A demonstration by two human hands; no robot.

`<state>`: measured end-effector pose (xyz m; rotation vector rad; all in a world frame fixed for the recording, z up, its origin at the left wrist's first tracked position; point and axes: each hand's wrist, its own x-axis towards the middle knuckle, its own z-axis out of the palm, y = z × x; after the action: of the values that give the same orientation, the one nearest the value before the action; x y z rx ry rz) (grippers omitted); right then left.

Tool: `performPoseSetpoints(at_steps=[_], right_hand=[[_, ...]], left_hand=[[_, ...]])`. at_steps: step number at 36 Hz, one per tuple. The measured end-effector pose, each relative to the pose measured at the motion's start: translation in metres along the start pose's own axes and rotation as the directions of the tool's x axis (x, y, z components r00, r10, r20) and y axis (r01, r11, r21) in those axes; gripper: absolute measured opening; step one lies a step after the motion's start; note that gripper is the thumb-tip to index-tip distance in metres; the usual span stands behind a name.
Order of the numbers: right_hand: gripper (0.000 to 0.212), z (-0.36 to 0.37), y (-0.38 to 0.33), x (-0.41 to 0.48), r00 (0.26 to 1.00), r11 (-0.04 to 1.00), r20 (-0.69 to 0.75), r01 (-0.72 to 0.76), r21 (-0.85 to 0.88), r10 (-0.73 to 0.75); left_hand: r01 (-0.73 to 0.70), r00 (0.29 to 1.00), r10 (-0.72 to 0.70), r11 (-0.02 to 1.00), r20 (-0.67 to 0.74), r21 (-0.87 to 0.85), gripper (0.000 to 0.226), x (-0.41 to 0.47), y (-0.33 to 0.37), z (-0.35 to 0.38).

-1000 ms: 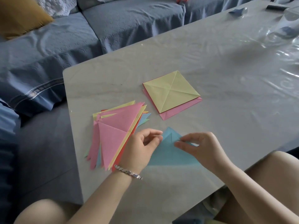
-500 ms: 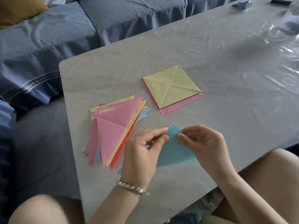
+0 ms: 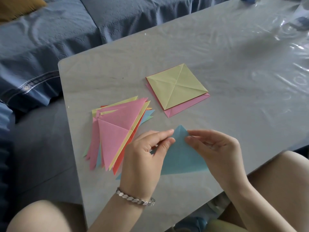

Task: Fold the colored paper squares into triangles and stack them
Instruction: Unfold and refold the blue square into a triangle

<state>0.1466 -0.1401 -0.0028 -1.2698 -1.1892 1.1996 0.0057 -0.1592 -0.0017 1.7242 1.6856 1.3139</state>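
- Head view, paper: one blue triangle (image 3: 182,158) at the near edge of the table (image 3: 234,56), its tip pointing far. It is the only sheet in the hands.
- One pile of folded triangles (image 3: 117,129) lies just left of it, fanned out. Pink is on top, with yellow, red, blue and green edges showing; the exact number of sheets cannot be told.
- One pile of squares (image 3: 177,86) lies farther off, with a creased yellow-green sheet on top and red and pink edges beneath — at least three sheets.
- Two hands. The left hand (image 3: 143,156), with a silver bracelet (image 3: 135,198) at the wrist, pinches the blue triangle's left edge near the tip between thumb and forefinger.
- The right hand (image 3: 215,151) pinches the right edge near the tip the same way — its other fingers are loosely curled.
- A blue sofa (image 3: 50,39) stands far left.
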Motion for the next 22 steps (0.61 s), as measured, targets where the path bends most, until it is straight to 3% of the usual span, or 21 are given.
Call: performPoseSetpoints(at_steps=[5, 12, 22], right_hand=[[0.028, 0.0001, -0.0004, -0.0010, 1.000, 1.000, 0.004, 0.010, 0.000, -0.010], [0.018, -0.0011, -0.0007, -0.0030, 1.000, 1.000, 0.011, -0.007, 0.016, 0.006], [0.032, -0.0036, 0.0018, -0.0022, 0.999, 1.000, 0.034, -0.004, -0.014, 0.004]], left_hand=[[-0.012, 1.000, 0.012, 1.000, -0.007, 0.020, 0.019, 0.0000, 0.0012, -0.0014], [-0.023, 1.000, 0.023, 0.999, -0.004, 0.026, 0.020, -0.0019, 0.0023, -0.0021], [0.066, 0.997, -0.067, 0.998, 0.026, 0.016, 0.016, -0.0033, 0.0019, -0.0022]])
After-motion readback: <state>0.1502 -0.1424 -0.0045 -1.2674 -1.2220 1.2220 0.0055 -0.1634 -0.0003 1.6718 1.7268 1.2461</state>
